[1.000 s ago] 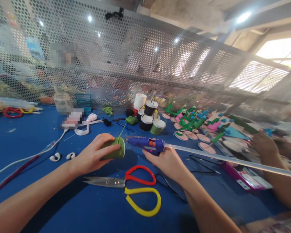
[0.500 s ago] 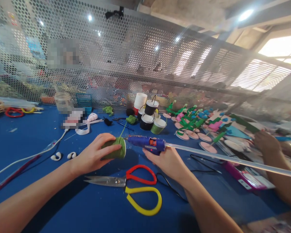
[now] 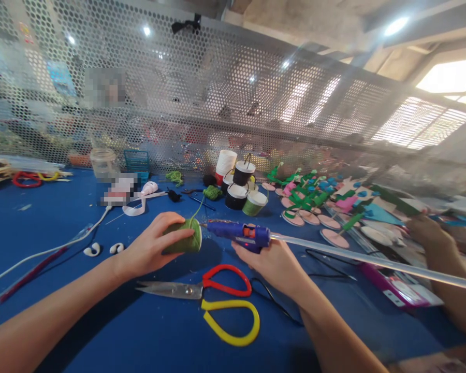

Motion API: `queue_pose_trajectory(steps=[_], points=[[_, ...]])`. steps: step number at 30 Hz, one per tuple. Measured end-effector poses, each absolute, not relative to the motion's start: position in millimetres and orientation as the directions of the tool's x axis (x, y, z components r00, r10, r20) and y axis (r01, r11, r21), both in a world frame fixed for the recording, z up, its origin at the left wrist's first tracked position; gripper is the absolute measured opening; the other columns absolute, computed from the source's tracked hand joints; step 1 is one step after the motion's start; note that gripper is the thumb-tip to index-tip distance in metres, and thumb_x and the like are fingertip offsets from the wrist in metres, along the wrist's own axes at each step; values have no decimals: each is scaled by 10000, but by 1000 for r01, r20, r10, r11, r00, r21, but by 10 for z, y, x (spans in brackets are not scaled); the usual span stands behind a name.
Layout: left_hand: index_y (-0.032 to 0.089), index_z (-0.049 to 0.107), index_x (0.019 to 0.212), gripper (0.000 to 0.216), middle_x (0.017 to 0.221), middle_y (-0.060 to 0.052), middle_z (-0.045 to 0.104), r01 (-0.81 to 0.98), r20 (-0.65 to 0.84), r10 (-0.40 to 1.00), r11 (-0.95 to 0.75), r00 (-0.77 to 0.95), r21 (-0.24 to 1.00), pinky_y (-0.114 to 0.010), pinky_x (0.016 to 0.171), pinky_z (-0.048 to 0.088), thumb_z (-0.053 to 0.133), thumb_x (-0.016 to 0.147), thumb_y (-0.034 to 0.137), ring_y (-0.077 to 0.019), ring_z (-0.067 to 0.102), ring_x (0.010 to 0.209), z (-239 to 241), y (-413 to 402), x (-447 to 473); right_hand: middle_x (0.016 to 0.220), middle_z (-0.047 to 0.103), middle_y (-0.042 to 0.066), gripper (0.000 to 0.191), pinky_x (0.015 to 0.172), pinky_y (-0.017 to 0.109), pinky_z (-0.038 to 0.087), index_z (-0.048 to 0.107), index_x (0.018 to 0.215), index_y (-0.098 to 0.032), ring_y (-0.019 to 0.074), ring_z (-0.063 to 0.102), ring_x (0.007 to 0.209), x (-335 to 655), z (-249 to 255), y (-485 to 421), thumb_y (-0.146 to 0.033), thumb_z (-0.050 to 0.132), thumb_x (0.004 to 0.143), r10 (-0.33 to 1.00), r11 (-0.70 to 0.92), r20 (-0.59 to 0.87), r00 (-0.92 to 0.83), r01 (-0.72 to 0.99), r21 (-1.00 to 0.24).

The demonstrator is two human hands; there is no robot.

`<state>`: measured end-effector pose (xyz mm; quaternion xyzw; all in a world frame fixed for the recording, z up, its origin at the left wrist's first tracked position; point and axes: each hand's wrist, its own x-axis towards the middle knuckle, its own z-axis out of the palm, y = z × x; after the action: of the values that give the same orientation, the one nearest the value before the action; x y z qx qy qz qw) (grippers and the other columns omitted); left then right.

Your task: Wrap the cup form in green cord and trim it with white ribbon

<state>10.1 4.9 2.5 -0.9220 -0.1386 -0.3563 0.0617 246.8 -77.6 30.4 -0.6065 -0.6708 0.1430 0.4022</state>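
Observation:
My left hand (image 3: 149, 247) is wrapped round a paper cup (image 3: 192, 239) covered in green yarn, lying on its side with its white rim to the right. A strand of yarn runs from the cup up to a green yarn ball (image 3: 212, 193). My right hand (image 3: 274, 264) grips a blue hot glue gun (image 3: 236, 233), its nozzle close to the cup's rim. Out of the gun's back runs a long clear glue stick (image 3: 357, 253). Below both hands lie open scissors (image 3: 231, 316) with one red and one yellow handle.
Behind stand several yarn-wrapped cups (image 3: 236, 197) and a stack of white cups (image 3: 226, 163). Several craft flowers on pink discs (image 3: 334, 238) fill the right, near another person's hand (image 3: 431, 233). A power strip (image 3: 392, 285) lies right; earbuds (image 3: 92, 249) and a white cable (image 3: 70, 242) lie left.
The glue gun in my right hand has shifted slightly right, its nozzle a little farther from the cup. My left hand holds the cup almost still.

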Motion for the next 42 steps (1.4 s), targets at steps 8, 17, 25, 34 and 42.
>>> queue_pose_trajectory(steps=[8,17,25,34,42], points=[[213,463,1148,405,1097,-110,473,320,676,271,-946,686,54,-418,849,478,594,771,146,-238,496,1036,28,50,100,513,524,-15,172,493,238,404,544,586,-187,117,447,465,2449,370,-820,-290,475,706,929,261,370,11,690,-675],[230,425,1164,438,1127,-107,442,351,665,360,-924,655,154,-430,854,470,594,767,159,-243,483,1043,11,67,86,595,615,-7,131,545,248,451,589,675,-183,149,538,555,2439,357,-861,-281,519,725,952,219,304,18,653,-725],[208,446,1142,420,1108,-103,459,379,693,392,-907,605,183,-408,849,473,609,757,168,-233,493,1027,54,54,95,584,592,0,142,541,255,445,560,635,-190,147,536,545,2458,358,-853,-290,521,728,934,265,357,29,613,-744],[220,426,1162,434,1126,-108,439,357,665,363,-922,653,153,-424,864,467,594,767,158,-246,468,1062,22,53,96,524,537,-18,148,498,257,426,529,600,-201,131,479,481,2424,341,-832,-301,523,708,942,234,330,54,599,-766],[236,434,1153,448,1111,-91,455,378,678,408,-903,611,204,-424,852,470,622,750,181,-233,500,1022,38,57,105,575,571,-15,115,528,249,441,558,666,-191,133,502,523,2452,301,-859,-290,550,724,951,236,307,20,590,-772]])
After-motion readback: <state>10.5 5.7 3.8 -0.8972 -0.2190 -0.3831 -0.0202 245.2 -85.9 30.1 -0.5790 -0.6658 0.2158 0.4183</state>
